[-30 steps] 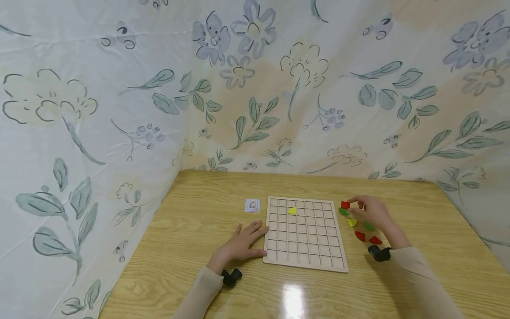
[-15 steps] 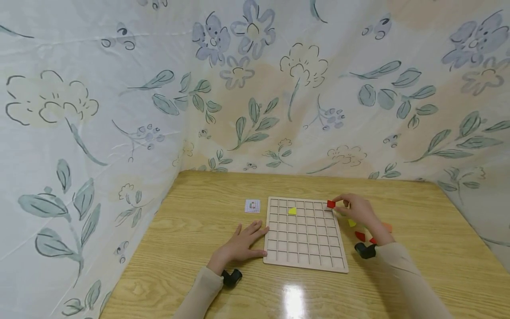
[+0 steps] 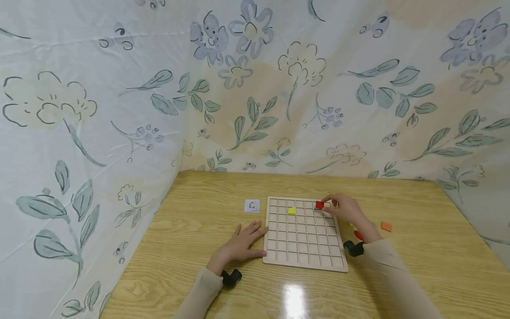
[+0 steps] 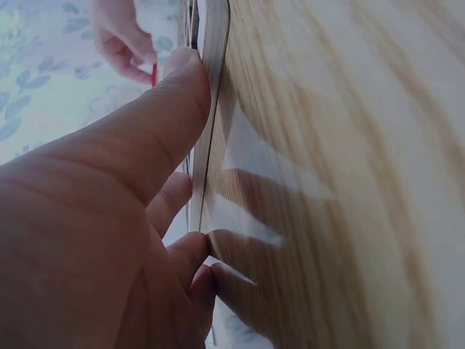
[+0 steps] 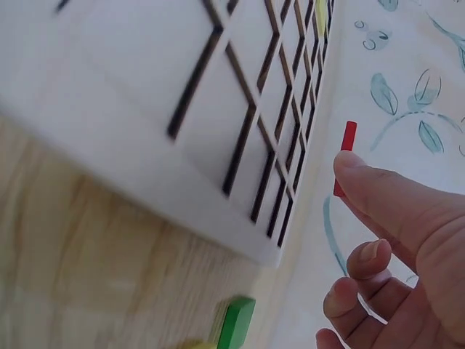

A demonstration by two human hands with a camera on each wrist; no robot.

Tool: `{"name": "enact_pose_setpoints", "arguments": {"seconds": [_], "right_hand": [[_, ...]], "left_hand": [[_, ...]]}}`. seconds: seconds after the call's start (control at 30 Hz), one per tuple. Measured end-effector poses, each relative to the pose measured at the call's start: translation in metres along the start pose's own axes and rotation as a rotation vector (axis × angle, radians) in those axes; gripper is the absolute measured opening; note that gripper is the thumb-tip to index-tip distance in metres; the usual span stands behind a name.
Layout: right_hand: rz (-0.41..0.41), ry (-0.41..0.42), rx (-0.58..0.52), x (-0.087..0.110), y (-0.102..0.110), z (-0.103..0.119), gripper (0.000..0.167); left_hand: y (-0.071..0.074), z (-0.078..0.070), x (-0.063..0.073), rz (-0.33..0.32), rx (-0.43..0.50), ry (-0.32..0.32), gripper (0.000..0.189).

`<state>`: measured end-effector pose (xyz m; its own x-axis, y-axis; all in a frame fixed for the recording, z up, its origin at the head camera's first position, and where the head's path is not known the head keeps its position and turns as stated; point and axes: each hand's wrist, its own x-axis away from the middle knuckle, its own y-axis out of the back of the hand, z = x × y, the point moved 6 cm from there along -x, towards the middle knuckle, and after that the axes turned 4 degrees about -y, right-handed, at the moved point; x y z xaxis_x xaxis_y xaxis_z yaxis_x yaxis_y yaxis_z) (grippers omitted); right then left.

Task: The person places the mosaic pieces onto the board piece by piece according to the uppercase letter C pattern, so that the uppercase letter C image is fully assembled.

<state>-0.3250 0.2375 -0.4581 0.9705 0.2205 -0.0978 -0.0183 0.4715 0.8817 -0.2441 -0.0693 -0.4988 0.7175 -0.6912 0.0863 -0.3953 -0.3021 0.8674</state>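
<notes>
Between thumb and finger, my right hand (image 3: pixel 347 209) pinches a flat red square tile (image 3: pixel 319 205) over the far right part of a wooden grid board (image 3: pixel 305 267). In the right wrist view the same tile (image 5: pixel 349 137) shows edge-on, above the board's cells. My left hand (image 3: pixel 241 244) rests with fingers spread at the board's left edge, its thumb and a fingertip touching the rim. A yellow quarter-circle tile (image 3: pixel 292 210) sits in a cell near the board's far side.
A small printed card (image 3: pixel 252 205) lies left of the board. To the right lie an orange tile (image 3: pixel 386 226) and a red tile (image 3: pixel 359 235), partly behind the right arm. A green tile (image 5: pixel 237 322) shows in the right wrist view. Patterned cloth (image 3: pixel 255 110) hangs behind the table.
My right hand has picked up the red tile from the pieces at right and carried it left over the board. An orange tile has come into view. The left hand stays put.
</notes>
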Motion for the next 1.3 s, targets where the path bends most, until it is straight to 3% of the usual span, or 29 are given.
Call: {"name": "enact_pose_setpoints", "arguments": {"seconds": [0.4,0.77,1.3], "right_hand": [[0.026,-0.001,-0.032,-0.007,-0.013,0.013,0.025],[0.030,0.054,-0.013,-0.012,-0.025,0.023,0.023],[0.092,0.022,0.024,-0.021,-0.043,0.030,0.020]], "left_hand": [[-0.001,0.002,0.000,0.000,0.001,-0.005,0.072],[-0.002,0.003,0.001,-0.005,-0.001,-0.013,0.071],[-0.003,0.002,0.000,-0.003,0.000,-0.001,0.072]]}}
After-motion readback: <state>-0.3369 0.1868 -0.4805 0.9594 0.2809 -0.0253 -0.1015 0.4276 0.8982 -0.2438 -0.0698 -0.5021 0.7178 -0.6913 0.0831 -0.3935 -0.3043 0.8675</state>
